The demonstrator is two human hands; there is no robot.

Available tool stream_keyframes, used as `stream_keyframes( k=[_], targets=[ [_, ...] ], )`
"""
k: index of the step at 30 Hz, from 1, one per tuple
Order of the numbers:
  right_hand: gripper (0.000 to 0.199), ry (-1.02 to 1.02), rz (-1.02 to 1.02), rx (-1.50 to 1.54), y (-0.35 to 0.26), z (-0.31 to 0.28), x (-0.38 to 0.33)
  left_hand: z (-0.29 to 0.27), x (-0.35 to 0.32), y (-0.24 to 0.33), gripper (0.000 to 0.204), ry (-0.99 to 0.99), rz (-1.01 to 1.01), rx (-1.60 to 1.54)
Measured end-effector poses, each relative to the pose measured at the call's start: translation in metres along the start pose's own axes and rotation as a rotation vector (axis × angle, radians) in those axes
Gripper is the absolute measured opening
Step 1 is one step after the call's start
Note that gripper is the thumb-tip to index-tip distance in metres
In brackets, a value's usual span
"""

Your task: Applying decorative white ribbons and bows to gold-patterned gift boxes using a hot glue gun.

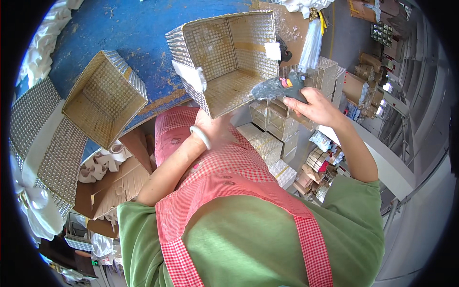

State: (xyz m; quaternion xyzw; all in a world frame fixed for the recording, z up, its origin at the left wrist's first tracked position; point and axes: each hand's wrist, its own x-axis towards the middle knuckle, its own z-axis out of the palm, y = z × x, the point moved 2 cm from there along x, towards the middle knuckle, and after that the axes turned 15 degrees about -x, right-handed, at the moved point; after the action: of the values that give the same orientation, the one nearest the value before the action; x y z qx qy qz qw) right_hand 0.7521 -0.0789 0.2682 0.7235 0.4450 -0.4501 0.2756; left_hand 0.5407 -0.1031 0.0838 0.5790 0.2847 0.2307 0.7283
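A silver, studded open box (pixel 235 56) with a tan inside stands at the table edge, its opening turned toward me. A white fabric piece (pixel 192 76) hangs on its left rim, and a small white patch (pixel 272 50) sits on its right side. My right hand (pixel 313 109) is closed around the handle of a dark glue gun (pixel 275 88), whose nozzle points at the box's lower right rim. My left hand (pixel 214 128), with a pale bangle (pixel 201 137) at the wrist, is at the box's lower front corner. Its fingers are blurred and partly hidden.
Another studded box (pixel 105 98) lies tilted on the blue table (pixel 124 28) at left. Beside it are silver panels with white ribbon (pixel 40 153). Below is a cardboard carton (pixel 119 186) with white strips. Stacked silver boxes (pixel 272 122) stand at right, near white tassels (pixel 311 45).
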Motion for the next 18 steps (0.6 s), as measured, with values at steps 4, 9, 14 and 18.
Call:
stream_keyframes(
  k=[4, 9, 14, 18],
  targets=[
    [0.048, -0.010, 0.020, -0.016, 0.010, -0.001, -0.009, -0.001, 0.000, 0.004, 0.022, -0.029, 0.122, 0.180],
    [0.045, -0.001, -0.047, 0.021, 0.005, 0.004, -0.011, 0.002, -0.005, -0.008, 0.021, -0.005, 0.033, 0.106],
    [0.040, 0.134, -0.120, -0.087, 0.000, 0.006, -0.017, 0.005, -0.004, -0.008, 0.020, 0.035, 0.058, 0.126],
    [0.042, 0.130, -0.191, -0.065, 0.009, 0.016, -0.016, 0.009, -0.008, -0.021, 0.023, 0.138, 0.048, -0.009]
  ],
)
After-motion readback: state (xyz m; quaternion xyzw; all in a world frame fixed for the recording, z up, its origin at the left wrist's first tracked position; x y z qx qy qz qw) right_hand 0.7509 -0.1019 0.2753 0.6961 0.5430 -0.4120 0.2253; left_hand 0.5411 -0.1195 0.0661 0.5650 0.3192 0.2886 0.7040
